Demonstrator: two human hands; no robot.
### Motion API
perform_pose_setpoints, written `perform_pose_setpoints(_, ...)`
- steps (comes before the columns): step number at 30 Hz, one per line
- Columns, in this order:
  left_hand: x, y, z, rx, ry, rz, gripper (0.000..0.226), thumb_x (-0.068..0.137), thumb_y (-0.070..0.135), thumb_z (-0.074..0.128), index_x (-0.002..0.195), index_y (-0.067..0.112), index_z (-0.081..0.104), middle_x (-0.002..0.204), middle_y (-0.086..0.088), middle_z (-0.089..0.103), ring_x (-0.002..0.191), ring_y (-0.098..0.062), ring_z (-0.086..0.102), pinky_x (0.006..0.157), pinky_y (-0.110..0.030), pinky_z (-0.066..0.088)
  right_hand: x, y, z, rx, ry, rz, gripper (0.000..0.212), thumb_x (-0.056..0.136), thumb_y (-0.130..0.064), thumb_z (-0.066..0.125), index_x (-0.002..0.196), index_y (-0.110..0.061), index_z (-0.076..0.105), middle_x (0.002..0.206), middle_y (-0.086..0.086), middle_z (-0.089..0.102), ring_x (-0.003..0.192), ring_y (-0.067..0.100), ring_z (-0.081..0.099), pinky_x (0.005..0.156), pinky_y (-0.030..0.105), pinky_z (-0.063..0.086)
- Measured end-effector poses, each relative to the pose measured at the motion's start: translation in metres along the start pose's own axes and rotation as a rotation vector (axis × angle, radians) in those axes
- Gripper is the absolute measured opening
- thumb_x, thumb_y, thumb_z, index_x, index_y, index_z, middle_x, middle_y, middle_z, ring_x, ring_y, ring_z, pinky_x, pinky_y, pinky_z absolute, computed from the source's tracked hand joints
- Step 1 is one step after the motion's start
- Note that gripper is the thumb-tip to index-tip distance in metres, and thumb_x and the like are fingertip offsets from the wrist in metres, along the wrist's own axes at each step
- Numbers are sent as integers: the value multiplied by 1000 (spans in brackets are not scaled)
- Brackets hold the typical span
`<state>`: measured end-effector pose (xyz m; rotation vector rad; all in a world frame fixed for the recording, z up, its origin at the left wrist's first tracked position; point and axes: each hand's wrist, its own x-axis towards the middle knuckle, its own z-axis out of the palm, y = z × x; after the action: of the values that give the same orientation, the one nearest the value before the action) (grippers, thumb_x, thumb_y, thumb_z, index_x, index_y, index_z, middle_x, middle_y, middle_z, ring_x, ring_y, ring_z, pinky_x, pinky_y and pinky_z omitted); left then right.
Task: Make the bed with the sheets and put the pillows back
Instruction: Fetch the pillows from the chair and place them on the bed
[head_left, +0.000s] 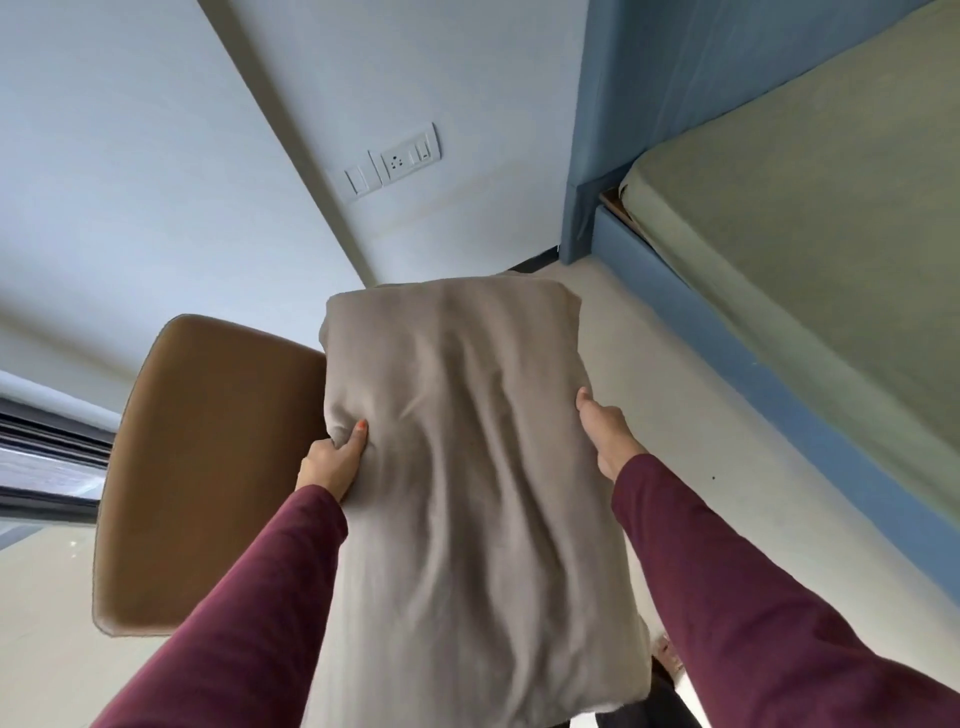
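Observation:
A beige pillow (467, 467) is held up in front of me, lengthwise, above the floor. My left hand (332, 460) grips its left edge, thumb pressed into the top fabric and fingers hidden beneath. Along the pillow's right edge my right hand (605, 434) holds it, thumb on top and fingers out of sight underneath. The bed (810, 218) lies at the right, its mattress covered with a smooth pale green sheet inside a blue frame (727, 343).
A brown padded chair (208, 467) stands at the left, partly behind the pillow. A white wall with a socket plate (397, 163) is ahead. Cream floor (644, 374) runs between the pillow and the bed. A window track (47, 457) is at the far left.

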<state>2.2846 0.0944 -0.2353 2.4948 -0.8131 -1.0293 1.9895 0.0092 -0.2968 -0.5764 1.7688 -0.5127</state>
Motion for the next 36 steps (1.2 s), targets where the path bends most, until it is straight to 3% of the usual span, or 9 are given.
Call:
perform_pose_setpoints(6,-48,55,9,15,134,79,51,93,46,51,103,-3,63,110,-23,63,105,-36,57,84,-33,41,1,-13,-52,1,11,-49,61,97,-47,43,134,1,48,136,17,53,124,32,51,106,37,40)
perform_pose_setpoints(12,-99,133,52,71,169,150,56,92,49,49,106,-3,62,114,-23,61,107,-37,56,90,-37,43,19,-23,-145,34,6,-63,63,96,-48,42,135,2,46,139,17,51,127,33,49,107,38,38)
perform_pose_setpoints(18,-141,234,136,175,83,302,55,96,41,46,115,-9,57,120,-25,57,113,-38,52,83,-32,36,56,-32,-272,113,81,-86,64,95,-50,41,136,-1,46,138,14,51,125,30,50,106,37,40)
perform_pose_setpoints(22,-150,298,187,220,-3,399,59,94,46,47,119,-7,55,123,-26,56,114,-37,52,92,-37,41,79,-36,-349,177,182,-95,64,95,-50,43,135,0,49,138,15,52,126,30,50,105,37,40)
perform_pose_setpoints(26,-164,364,239,277,-64,523,58,96,44,45,120,-7,55,126,-26,54,116,-37,52,92,-37,40,104,-41,-413,282,268,-82,59,96,-45,46,133,1,49,138,16,52,127,31,49,107,39,39)
perform_pose_setpoints(36,-129,503,308,368,-165,753,55,96,44,42,121,-3,56,125,-24,56,115,-36,52,94,-37,40,159,-80,-483,444,401,-40,61,98,-47,42,138,0,43,142,14,47,129,30,46,109,41,36)
